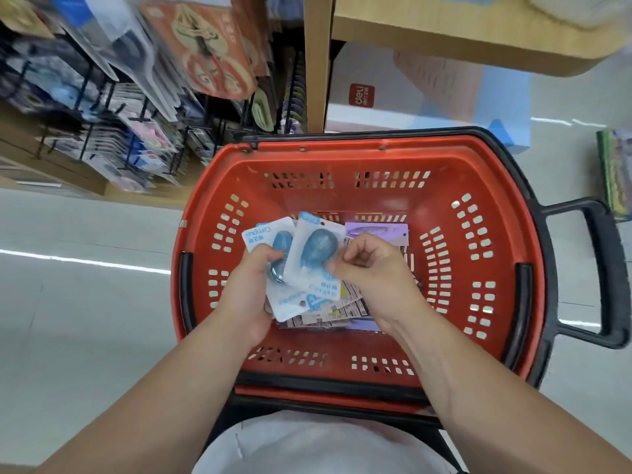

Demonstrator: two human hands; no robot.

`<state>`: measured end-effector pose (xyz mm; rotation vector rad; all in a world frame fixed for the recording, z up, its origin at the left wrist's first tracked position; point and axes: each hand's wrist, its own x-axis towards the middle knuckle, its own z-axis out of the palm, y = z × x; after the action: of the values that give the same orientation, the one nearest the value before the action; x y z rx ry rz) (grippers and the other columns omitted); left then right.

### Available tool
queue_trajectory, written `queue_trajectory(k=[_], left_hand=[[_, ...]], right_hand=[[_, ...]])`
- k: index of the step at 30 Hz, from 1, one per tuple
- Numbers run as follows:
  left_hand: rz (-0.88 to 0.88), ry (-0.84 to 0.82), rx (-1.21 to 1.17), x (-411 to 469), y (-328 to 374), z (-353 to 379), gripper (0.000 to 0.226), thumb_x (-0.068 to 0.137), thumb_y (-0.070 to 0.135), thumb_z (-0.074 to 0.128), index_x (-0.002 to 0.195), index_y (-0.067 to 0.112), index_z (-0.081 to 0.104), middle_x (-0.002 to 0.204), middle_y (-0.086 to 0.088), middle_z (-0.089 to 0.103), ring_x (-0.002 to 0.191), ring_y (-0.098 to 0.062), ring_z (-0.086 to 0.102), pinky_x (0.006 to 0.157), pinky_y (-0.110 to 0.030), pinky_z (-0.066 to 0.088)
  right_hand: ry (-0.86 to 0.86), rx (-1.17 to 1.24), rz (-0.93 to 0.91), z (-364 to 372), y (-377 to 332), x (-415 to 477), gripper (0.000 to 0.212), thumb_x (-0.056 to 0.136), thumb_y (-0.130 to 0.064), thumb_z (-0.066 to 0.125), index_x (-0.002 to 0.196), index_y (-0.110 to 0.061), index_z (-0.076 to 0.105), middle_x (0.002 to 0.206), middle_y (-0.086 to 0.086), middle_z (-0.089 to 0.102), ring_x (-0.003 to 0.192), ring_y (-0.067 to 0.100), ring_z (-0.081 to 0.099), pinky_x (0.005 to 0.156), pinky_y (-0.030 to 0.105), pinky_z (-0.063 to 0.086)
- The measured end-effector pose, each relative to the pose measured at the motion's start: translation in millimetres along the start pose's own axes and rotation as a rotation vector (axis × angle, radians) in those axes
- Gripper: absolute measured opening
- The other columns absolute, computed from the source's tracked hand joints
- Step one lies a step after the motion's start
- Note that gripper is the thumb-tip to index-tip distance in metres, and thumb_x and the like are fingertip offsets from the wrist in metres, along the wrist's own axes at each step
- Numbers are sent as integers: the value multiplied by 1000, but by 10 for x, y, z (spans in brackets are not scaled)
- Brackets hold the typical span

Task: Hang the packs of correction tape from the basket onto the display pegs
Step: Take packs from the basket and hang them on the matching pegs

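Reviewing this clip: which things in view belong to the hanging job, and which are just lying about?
Part of the job: blue correction tape packs, gripped by the left hand and pinched by the right hand; more packs in the red basket; display pegs.
Just lying about: deli box; wooden shelf; green item at the right edge.

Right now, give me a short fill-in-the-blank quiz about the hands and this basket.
The left hand and right hand hold packs of correction tape above a ____ basket.
The tape cases in those packs are ____.
The flat pack beyond the right hand is ____.
Missing words: red, blue, purple.
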<state>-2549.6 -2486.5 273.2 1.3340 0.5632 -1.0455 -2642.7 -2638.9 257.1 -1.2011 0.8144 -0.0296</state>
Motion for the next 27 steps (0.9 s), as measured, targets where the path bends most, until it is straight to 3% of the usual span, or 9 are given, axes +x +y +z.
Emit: queue_trajectory(k=[3, 5, 8, 10, 13, 16, 21, 25, 27], left_hand=[[16, -46, 99, 58, 7, -102, 64, 73, 47, 71, 129, 17, 71, 113, -13, 70, 97, -35, 61, 75, -41, 44], [43, -93, 187, 81, -7, -147, 52, 78, 43, 74, 125, 22, 71, 114, -6, 78, 94, -35, 74, 85, -51, 56], [54, -114, 277, 176, -69, -188, 48, 78, 23, 79, 125, 29, 69, 115, -6, 79, 105, -37, 76, 97, -63, 53], [62, -42, 293, 306, -112, -232, 45, 86, 15, 79, 125, 32, 67, 113, -2, 80, 103, -34, 77, 86, -56, 58], [74, 49, 302, 505, -142, -334, 46, 92, 12, 75, 132, 32, 62, 114, 1, 80, 98, -28, 78, 59, -35, 57], [89, 75, 348, 619, -126, -386, 41, 92, 14, 74, 128, 33, 65, 109, 5, 81, 89, -19, 80, 57, -32, 56], [113, 45, 349, 709, -128, -423, 34, 95, 9, 68, 119, 34, 67, 102, 9, 81, 87, -14, 79, 58, -27, 56], [123, 43, 348, 729, -142, -478, 42, 95, 3, 66, 127, 31, 64, 108, 6, 81, 90, -15, 79, 56, -21, 58], [130, 36, 361, 722, -143, -497, 46, 94, 2, 69, 130, 30, 63, 111, 5, 80, 96, -17, 79, 67, -30, 61]], right_hand=[[-191, -139, -6, -4, 13, -22, 33, 78, 18, 73, 78, -10, 56, 80, 10, 60, 76, 18, 57, 74, 30, 52], [-275, -247, -29, 41, 45, -2, 32, 79, 16, 73, 79, -11, 57, 78, 9, 60, 73, 17, 57, 72, 30, 51], [-330, -308, -15, 97, 98, 91, 30, 82, 11, 73, 79, -15, 59, 83, 7, 62, 78, 17, 59, 76, 31, 52], [-249, -292, 70, 12, 182, 273, 25, 85, 7, 73, 84, -16, 62, 92, 9, 69, 85, 17, 63, 80, 31, 54], [120, -399, 267, -400, 506, 742, 20, 90, -8, 73, 108, -17, 69, 114, 4, 71, 99, 20, 65, 84, 33, 49], [265, -840, 456, -845, 798, 1087, 46, 93, -20, 69, 137, -10, 60, 138, 8, 62, 115, 27, 64, 92, 27, 49], [225, -1114, 615, -1082, 1221, 1329, 50, 95, -39, 69, 138, -17, 56, 119, 8, 67, 69, 11, 54, 53, 20, 38], [229, -1306, 538, -1122, 1403, 1391, 49, 92, -55, 66, 130, -25, 64, 124, 8, 67, 119, 34, 59, 93, 39, 51], [152, -1268, 450, -1119, 1374, 1389, 43, 93, -55, 65, 126, -28, 67, 123, 6, 70, 116, 32, 62, 94, 38, 52]])
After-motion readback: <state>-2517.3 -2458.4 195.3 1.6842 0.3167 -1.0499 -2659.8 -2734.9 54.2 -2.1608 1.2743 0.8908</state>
